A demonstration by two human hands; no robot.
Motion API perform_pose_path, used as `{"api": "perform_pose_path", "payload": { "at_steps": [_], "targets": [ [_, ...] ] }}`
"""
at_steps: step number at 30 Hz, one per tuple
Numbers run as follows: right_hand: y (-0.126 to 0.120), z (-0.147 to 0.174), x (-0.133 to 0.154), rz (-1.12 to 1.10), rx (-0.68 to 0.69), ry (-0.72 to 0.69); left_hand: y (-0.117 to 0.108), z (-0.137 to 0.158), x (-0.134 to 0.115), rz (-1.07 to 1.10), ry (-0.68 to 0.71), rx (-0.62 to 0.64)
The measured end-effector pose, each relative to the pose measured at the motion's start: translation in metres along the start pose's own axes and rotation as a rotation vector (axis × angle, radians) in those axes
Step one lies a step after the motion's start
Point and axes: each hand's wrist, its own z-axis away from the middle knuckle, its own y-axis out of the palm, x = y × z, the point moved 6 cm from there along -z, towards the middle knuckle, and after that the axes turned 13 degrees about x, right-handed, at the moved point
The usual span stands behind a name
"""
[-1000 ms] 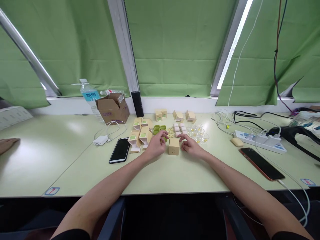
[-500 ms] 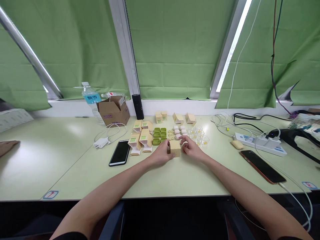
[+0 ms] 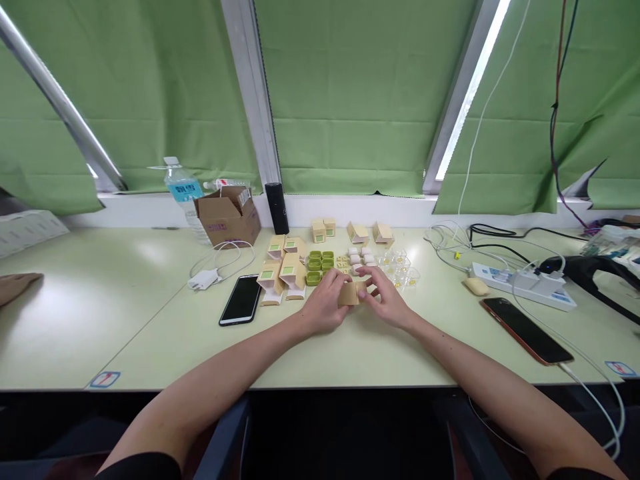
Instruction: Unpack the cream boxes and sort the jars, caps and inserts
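Observation:
A small tan cardboard box [image 3: 349,295] is between my two hands at the middle of the table. My left hand [image 3: 325,304] is closed around its left side, the thumb low on the near face. My right hand [image 3: 384,297] pinches its right edge between thumb and fingers. Just beyond lie several green square trays [image 3: 314,279], small pale yellow pieces [image 3: 343,261], pinkish-white blocks [image 3: 367,259] and clear plastic cups [image 3: 411,277] with yellow in them. Open tan boxes [image 3: 293,272] with green labels stand to the left.
More tan boxes [image 3: 358,233] stand at the back. A black phone [image 3: 241,300], white charger [image 3: 204,279], brown carton [image 3: 227,220] and water bottle [image 3: 186,193] are left. A power strip [image 3: 525,288], cables and another phone [image 3: 525,331] are right. Another person's hand [image 3: 19,287] rests far left.
The box has turned and tilted between my hands. My right hand has moved in from beside it and now grips its right edge. The view has shifted slightly.

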Motion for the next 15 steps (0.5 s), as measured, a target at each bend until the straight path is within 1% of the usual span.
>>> {"api": "perform_pose_path", "payload": {
  "at_steps": [7, 15],
  "targets": [
    [0.0028, 0.0008, 0.0020, 0.031, 0.008, 0.014, 0.0008, 0.0006, -0.0045, -0.078, 0.058, -0.006],
    [0.0017, 0.0019, 0.0069, 0.027, -0.013, -0.026, 0.0011, -0.0004, -0.0069, -0.108, 0.105, -0.018]
  ]
}}
